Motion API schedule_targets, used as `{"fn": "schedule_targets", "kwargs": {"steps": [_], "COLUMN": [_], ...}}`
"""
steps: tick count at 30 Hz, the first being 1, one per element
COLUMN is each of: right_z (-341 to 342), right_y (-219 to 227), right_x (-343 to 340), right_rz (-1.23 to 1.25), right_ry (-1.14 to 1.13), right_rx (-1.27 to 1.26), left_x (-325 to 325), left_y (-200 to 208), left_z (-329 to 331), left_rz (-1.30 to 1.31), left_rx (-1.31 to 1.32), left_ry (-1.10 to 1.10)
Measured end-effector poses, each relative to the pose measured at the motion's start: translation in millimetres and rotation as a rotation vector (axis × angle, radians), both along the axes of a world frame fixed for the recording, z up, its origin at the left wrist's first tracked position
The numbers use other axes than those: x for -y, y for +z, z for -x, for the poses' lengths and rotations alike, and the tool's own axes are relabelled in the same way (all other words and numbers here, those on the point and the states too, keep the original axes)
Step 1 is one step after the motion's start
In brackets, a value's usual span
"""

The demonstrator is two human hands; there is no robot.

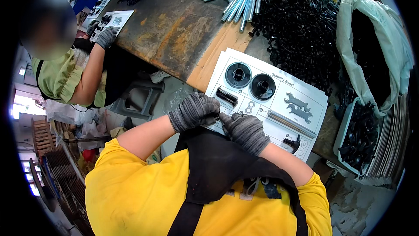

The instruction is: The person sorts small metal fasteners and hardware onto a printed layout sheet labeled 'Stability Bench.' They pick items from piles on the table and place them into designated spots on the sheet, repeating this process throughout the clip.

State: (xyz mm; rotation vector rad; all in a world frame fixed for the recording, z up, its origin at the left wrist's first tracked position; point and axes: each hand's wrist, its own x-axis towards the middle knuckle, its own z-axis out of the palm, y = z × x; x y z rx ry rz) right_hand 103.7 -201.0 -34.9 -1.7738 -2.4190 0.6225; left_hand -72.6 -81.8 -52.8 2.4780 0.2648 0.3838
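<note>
My left hand [195, 112], in a grey knit glove, is closed with its fingertips pinched together over the lower left of a white printed card [283, 84]. My right hand [247, 132], gloved alike, meets it there, its fingers also pressed together. Something small and dark shows between the fingertips, too hidden to name. Just above my hands, black bolts [227, 96] lie on the card. Farther up are two round black discs with raised hubs, the left disc [238, 75] and the right disc [262, 86]. To the right sit grey open-end wrenches [298, 107], a metal rod [291, 124] and a black T-shaped knob [292, 142].
Shiny metal tubes [242, 1] and a large heap of black bolts [297, 26] cover the table's far side. At right stand a white sack [347, 31] and a bin of black parts [360, 142]. A co-worker's gloved hand [106, 38] rests at another card [124, 17], far left.
</note>
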Motion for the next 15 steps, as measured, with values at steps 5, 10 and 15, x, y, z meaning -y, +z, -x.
{"fn": "schedule_targets", "kwargs": {"steps": [5,10,15], "right_z": [-6,-48,-101], "right_y": [6,23,26], "right_x": [2,25,56], "right_rz": [-0.048,-0.282,-0.433], "right_ry": [-0.025,-0.102,-0.409], "right_rx": [-0.042,-0.186,-0.346], "left_x": [6,2,-24], "left_y": [7,38,22], "left_z": [-3,-11,-39], "left_rz": [0.133,-0.103,-0.116], "left_rx": [-0.089,-0.009,-0.091], "left_ry": [0.151,0.25,0.085]}}
